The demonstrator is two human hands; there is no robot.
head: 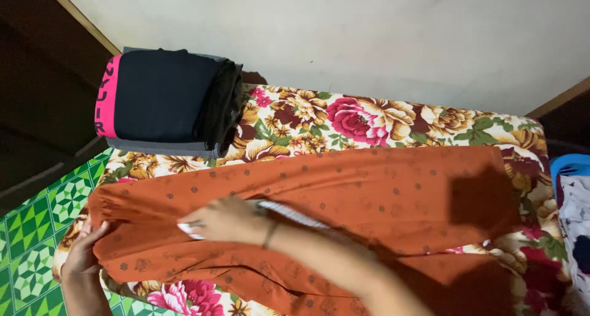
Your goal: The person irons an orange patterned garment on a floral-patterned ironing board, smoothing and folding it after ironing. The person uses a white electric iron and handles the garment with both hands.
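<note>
Left hand (83,254) grips the orange garment's (344,193) edge; right hand (224,221) presses flat (open) beside its white label (187,230).

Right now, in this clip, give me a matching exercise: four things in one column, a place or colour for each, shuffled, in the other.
Things:
1. orange garment
2. folded dark clothes
3. left hand
4. blue basket

Places or colours:
A. at the right edge of the view
B. stacked at the far left corner of the floral sheet, pink band showing
C. gripping the garment's left end
D. spread across the floral sheet, under the right hand

Pairs: 1-D, 2-B, 3-C, 4-A
</note>
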